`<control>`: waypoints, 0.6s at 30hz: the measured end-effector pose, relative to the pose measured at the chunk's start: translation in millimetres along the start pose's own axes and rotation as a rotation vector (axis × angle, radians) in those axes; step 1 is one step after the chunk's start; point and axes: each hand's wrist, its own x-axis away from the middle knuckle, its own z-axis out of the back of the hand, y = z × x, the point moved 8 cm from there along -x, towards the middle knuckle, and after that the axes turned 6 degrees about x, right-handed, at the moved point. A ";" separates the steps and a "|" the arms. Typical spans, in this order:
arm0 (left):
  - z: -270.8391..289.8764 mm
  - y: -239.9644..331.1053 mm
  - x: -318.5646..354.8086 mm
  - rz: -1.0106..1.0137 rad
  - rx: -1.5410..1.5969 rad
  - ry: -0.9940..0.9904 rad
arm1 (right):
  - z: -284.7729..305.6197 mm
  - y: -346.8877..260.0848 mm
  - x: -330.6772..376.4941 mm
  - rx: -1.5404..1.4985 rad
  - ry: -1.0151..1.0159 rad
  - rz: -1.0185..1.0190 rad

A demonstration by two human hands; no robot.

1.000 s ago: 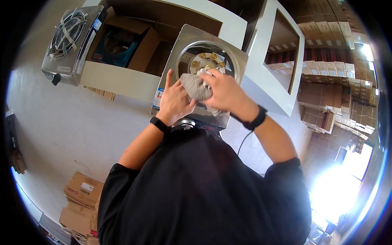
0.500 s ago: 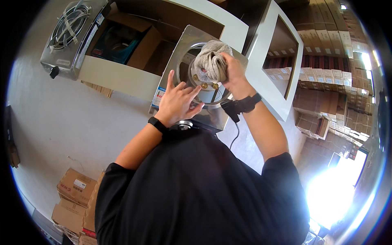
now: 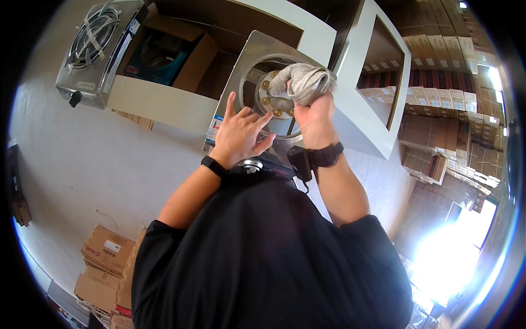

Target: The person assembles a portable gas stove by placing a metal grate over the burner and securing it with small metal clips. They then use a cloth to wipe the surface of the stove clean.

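Note:
A bunched grey-beige cloth [image 3: 307, 82] is gripped in my right hand [image 3: 318, 122], over the far right of a gas stove's round burner opening. The stove [image 3: 256, 45] has a shiny steel top and stands tilted in the view in front of me. Several brass burner caps [image 3: 266, 101] show inside the opening, some of them partly behind the cloth. At the opening's near left edge, my left hand [image 3: 240, 134] rests with its fingers apart and nothing in it. A silver knob [image 3: 252, 165] shows on the stove's near side, just above my shirt.
Another steel stove [image 3: 90, 82], with a taped grate on top, stands on the white counter [image 3: 164, 104] at far left. An open cardboard box [image 3: 194, 63] sits in the counter's recess. Cartons [image 3: 109, 249] are stacked at lower left, and more boxes [image 3: 438, 96] line the right.
My right hand has moved right with the cloth and turned, uncovering more of the brass caps. My left hand has stayed nearly in place.

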 end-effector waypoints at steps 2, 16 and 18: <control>-0.5 0.3 1.3 0.005 0.010 0.008 | 1.8 -7.9 11.9 -0.025 -0.010 0.040; -3.6 3.9 1.7 -0.009 -0.035 0.001 | -27.8 -17.1 22.3 0.758 -0.233 0.010; -4.6 1.8 -0.4 -0.014 -0.048 -0.003 | -42.3 -20.4 28.5 0.944 -0.376 0.119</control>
